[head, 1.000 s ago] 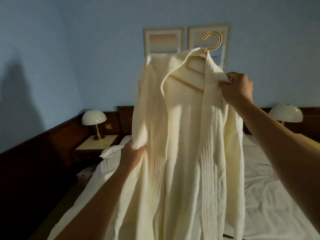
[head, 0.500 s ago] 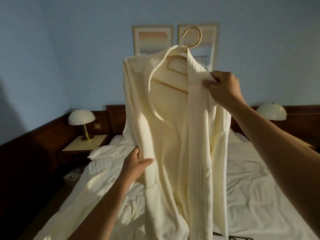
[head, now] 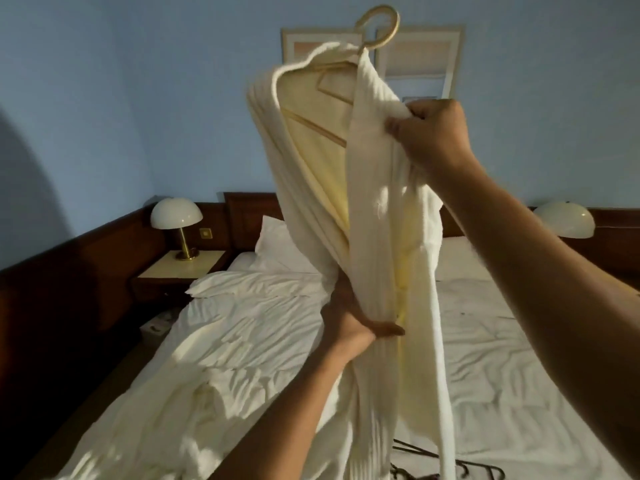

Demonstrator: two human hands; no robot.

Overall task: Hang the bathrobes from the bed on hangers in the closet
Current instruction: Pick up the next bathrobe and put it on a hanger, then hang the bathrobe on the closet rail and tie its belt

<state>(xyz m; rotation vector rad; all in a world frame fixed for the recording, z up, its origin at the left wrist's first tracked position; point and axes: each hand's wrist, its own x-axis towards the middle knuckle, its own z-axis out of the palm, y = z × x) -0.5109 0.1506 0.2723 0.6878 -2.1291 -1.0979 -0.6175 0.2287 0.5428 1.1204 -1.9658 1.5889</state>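
Note:
A cream bathrobe (head: pixel 367 216) hangs on a pale wooden hanger (head: pixel 381 27), held up in the air over the bed. My right hand (head: pixel 433 133) grips the robe's shoulder and the hanger end under it, high at the right. Lower down, my left hand (head: pixel 349 323) pinches the robe's front edge at waist height, thumb on the near side. The hanger's hook sticks out above the collar. Another white robe or sheet (head: pixel 214 386) lies crumpled on the bed's left half.
The white bed (head: pixel 519 375) fills the lower view, with a pillow (head: pixel 280 247) at its head. Dark hangers (head: pixel 450 469) lie on the bed's near edge. A nightstand with a dome lamp (head: pixel 176 220) stands at the left, another lamp (head: pixel 564 220) at the right. Dark wood panelling runs along the left.
The robe has turned side-on and its front edges have come together. My left hand slid from the left edge across to the robe's middle front. The view dropped slightly toward the bed.

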